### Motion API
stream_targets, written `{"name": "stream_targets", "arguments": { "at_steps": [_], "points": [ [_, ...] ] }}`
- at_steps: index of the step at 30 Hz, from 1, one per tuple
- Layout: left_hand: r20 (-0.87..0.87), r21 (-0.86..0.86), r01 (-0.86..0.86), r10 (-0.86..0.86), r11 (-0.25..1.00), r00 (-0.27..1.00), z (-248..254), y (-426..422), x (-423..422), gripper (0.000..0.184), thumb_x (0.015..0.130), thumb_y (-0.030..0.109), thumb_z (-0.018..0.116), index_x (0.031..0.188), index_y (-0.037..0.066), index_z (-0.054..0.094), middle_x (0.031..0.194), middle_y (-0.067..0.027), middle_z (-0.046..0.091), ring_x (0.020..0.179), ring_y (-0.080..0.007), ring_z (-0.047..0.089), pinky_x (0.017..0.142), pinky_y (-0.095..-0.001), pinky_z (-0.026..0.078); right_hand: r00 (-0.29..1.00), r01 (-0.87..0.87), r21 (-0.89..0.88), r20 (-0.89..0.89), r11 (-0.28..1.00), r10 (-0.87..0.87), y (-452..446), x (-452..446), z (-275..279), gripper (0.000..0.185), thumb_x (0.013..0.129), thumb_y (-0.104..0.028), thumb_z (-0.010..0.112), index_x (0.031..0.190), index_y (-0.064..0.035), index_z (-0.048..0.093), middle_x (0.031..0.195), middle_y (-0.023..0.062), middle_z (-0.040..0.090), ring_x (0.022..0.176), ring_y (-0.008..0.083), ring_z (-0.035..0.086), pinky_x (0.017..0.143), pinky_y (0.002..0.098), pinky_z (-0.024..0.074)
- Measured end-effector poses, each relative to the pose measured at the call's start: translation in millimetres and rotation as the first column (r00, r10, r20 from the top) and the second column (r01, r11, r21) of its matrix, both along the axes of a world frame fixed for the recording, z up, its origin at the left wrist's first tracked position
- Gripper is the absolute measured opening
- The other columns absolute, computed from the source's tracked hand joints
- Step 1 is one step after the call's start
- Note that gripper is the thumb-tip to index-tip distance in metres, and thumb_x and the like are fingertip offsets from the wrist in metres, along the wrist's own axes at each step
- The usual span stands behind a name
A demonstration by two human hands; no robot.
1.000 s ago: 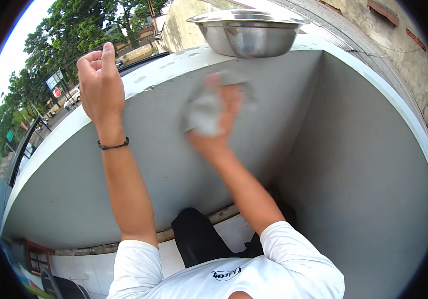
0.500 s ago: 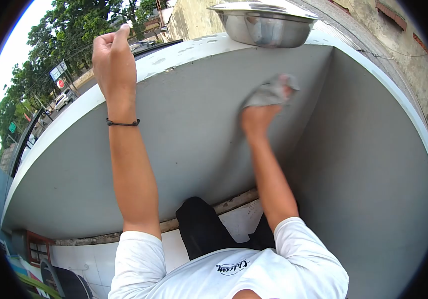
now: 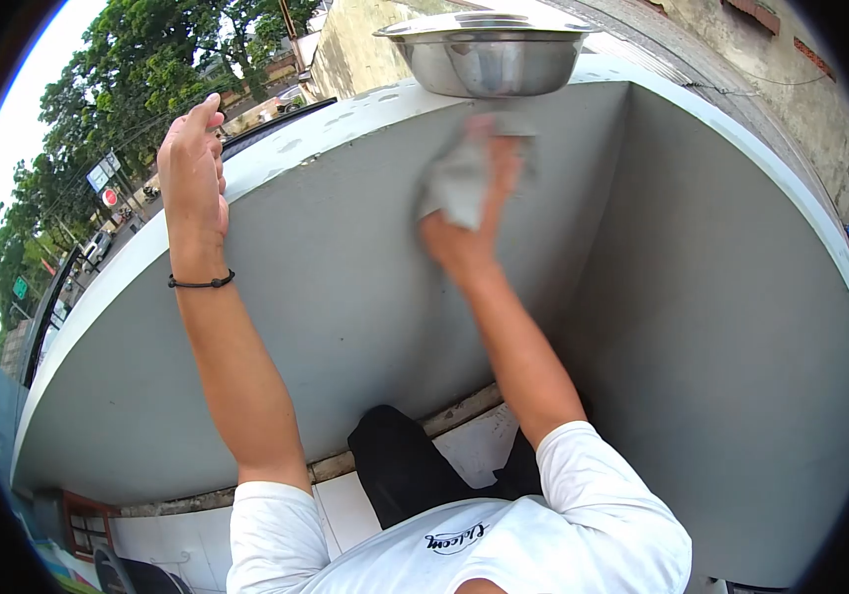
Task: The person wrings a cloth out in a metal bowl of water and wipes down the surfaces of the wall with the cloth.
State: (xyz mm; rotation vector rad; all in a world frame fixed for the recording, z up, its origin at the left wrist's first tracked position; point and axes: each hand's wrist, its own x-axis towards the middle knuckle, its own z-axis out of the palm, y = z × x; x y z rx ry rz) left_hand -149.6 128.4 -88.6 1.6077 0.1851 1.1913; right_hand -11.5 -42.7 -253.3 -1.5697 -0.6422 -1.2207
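Note:
My right hand [image 3: 464, 243] presses a grey cloth [image 3: 459, 188] against the inner face of the grey wall [image 3: 345, 257]. Motion blurs the fingers and the cloth. Just above them, a stainless steel basin [image 3: 494, 64] stands on the wall's white top ledge [image 3: 365, 114]. My left hand [image 3: 192, 168] is raised beside the ledge at the left, its fingers loosely bent and somewhat apart, with nothing visible in them. Whether it touches the ledge I cannot tell. A thin black bracelet [image 3: 202, 281] circles the left wrist.
At the right, the wall turns a corner into a grey side wall [image 3: 731, 327]. My dark-trousered knee [image 3: 390, 450] is close to the wall's foot, above white floor tiles [image 3: 345, 505]. A black chair [image 3: 138, 572] sits at the lower left. Trees and a street lie beyond the ledge.
My right hand has swept left and slightly up across the wall with the cloth. My left hand has turned, dropped a little and shifted left, its fingers loosening. The view has shifted slightly.

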Motion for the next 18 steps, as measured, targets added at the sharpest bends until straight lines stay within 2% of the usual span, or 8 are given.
{"name": "stream_targets", "arguments": {
  "at_steps": [3,6,10,12,15,16,17,18],
  "points": [
    [-0.003,-0.005,0.002,-0.002,1.000,1.000,0,5,-1,0.030,0.088,0.037,0.065,0.088,0.007,0.058,0.058,0.0108,0.031,0.047,0.0000,0.021,0.043,-0.0211,0.013,0.969,0.021,-0.472,0.228,0.881,0.099,29,-45,-1,0.065,0.080,-0.021,0.061,0.143,-0.0205,0.046,0.130,0.0076,0.053,0.130,0.0328,0.041,0.113,0.0505,0.0228],
    [0.018,0.008,-0.006,0.006,1.000,1.000,-3,7,-2,0.032,0.088,0.037,0.065,0.089,0.006,0.059,0.059,0.0105,0.031,0.047,-0.0004,0.021,0.043,-0.0213,0.013,0.915,-0.012,-0.453,0.355,0.891,0.193,5,-14,6,0.062,0.082,-0.022,0.060,0.142,-0.0221,0.048,0.121,0.0041,0.056,0.126,0.0278,0.047,0.111,0.0487,0.0258],
    [-0.005,0.056,-0.030,0.030,0.998,1.000,-2,4,-4,0.033,0.088,0.037,0.065,0.088,0.005,0.059,0.059,0.0101,0.031,0.048,-0.0008,0.021,0.044,-0.0211,0.014,0.987,-0.006,-0.151,0.156,0.988,0.030,-66,67,-7,0.060,0.086,-0.021,0.057,0.143,-0.0081,0.043,0.134,0.0185,0.050,0.131,0.0399,0.039,0.114,0.0532,0.0211],
    [-0.011,0.059,-0.035,0.036,0.998,0.999,-3,1,-2,0.033,0.088,0.037,0.065,0.087,0.005,0.059,0.059,0.0099,0.031,0.048,-0.0008,0.021,0.044,-0.0211,0.013,0.979,0.201,0.002,0.026,0.980,-0.201,-97,109,-15,0.063,0.086,-0.019,0.055,0.145,-0.0031,0.038,0.143,0.0241,0.040,0.137,0.0433,0.031,0.116,0.0545,0.0163],
    [0.089,0.072,-0.073,0.066,0.995,0.994,-2,-6,6,0.032,0.088,0.036,0.065,0.086,0.005,0.059,0.059,0.0097,0.031,0.047,-0.0005,0.022,0.043,-0.0209,0.014,0.991,0.125,0.223,0.024,0.967,-0.134,-91,117,-6,0.066,0.086,-0.019,0.055,0.147,-0.0047,0.035,0.148,0.0225,0.035,0.141,0.0413,0.026,0.116,0.0560,0.0131],
    [0.133,0.060,-0.078,0.070,0.995,0.989,-2,-8,10,0.032,0.088,0.036,0.065,0.086,0.005,0.059,0.058,0.0096,0.031,0.047,-0.0003,0.022,0.043,-0.0207,0.013,0.980,0.170,0.095,0.093,0.981,-0.179,-79,106,-11,0.068,0.085,-0.023,0.056,0.147,-0.0052,0.036,0.147,0.0220,0.036,0.141,0.0412,0.026,0.115,0.0567,0.0124],
    [0.123,0.105,-0.118,0.105,0.987,0.987,-3,-3,11,0.032,0.087,0.037,0.066,0.085,0.005,0.060,0.058,0.0075,0.039,0.049,-0.0029,0.034,0.045,-0.0221,0.025,0.986,0.129,-0.015,0.105,0.992,-0.126,-61,78,-22,0.069,0.083,-0.026,0.058,0.146,-0.0061,0.037,0.146,0.0212,0.038,0.141,0.0413,0.027,0.115,0.0573,0.0124],
    [0.143,0.203,-0.282,0.257,0.938,0.956,-7,-8,16,0.033,0.087,0.038,0.065,0.085,0.006,0.061,0.059,0.0065,0.042,0.052,-0.0049,0.038,0.048,-0.0239,0.029,0.992,0.081,-0.123,0.111,0.989,-0.067,-42,50,-31,0.071,0.082,-0.030,0.060,0.145,-0.0069,0.038,0.144,0.0205,0.040,0.140,0.0415,0.028,0.115,0.0579,0.0124]
  ]
}}
